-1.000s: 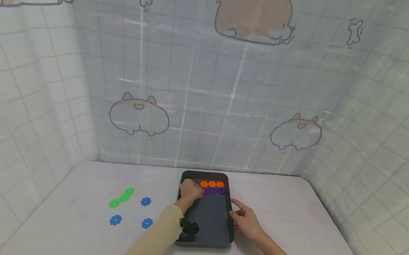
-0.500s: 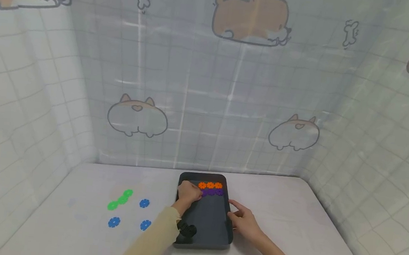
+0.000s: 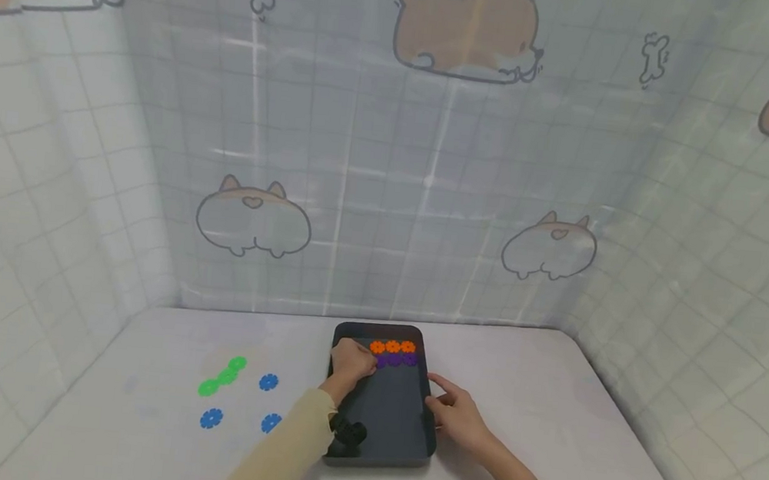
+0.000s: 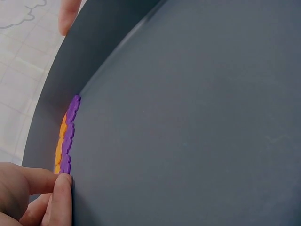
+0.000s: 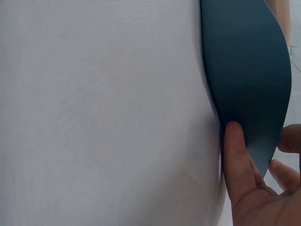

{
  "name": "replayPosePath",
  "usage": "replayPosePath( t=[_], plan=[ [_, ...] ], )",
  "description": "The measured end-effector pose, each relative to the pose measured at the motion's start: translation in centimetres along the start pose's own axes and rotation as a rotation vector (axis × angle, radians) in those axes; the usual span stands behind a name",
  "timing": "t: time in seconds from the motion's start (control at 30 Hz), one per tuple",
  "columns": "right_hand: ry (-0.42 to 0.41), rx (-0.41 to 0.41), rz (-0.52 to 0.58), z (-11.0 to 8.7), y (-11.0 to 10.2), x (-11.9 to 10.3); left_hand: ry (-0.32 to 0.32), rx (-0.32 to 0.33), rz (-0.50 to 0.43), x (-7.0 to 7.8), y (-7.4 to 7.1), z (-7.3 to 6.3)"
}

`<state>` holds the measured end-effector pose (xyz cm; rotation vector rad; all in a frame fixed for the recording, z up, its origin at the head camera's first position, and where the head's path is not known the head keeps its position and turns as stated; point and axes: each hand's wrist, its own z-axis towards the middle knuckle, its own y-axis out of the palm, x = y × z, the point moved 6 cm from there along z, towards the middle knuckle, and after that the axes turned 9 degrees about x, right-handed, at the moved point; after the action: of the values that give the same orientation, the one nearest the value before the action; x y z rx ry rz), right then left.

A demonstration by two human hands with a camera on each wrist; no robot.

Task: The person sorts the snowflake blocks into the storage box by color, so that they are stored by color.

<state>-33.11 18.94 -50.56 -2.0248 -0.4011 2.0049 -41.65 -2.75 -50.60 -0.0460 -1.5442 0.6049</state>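
A dark grey tray [image 3: 383,425] stands on the table. Along its far end lie three orange flower-shaped discs [image 3: 393,347], with a row of purple flower-shaped discs [image 3: 395,360] just on the near side. My left hand [image 3: 352,360] reaches inside the tray and pinches the leftmost purple disc [image 4: 66,164] between thumb and finger; part of that disc is hidden by the fingertips. Outside the tray's right wall, my right hand [image 3: 461,417] touches the side and rim with mostly straight fingers [image 5: 239,165].
On the white table left of the tray lie three green discs [image 3: 228,376] in a slanting line and three blue discs [image 3: 211,418]. A pale curtain [image 3: 408,142] with dog drawings stands behind the table and at both sides.
The whole head view has shifted slightly. Both hands keep nearly the same places at the tray, and the discs stay where they lay.
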Motion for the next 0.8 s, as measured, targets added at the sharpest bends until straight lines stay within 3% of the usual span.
replayPosePath(
  t=[0.23,0.37,0.6,0.8],
  plan=[
    [0.006,0.009,-0.004,0.0,0.1,-0.1,-0.002,-0.001,-0.001,0.1,0.1,0.3],
    [0.005,0.019,-0.015,0.0,0.1,-0.2,0.027,-0.032,-0.024,1.3,-0.8,0.4],
    [0.002,0.033,-0.024,-0.1,0.1,-0.2,0.065,-0.150,-0.137,3.9,-4.6,0.6],
    [0.014,0.026,-0.001,0.0,0.2,-0.2,0.098,-0.188,-0.116,4.1,-9.4,1.2]
  ],
)
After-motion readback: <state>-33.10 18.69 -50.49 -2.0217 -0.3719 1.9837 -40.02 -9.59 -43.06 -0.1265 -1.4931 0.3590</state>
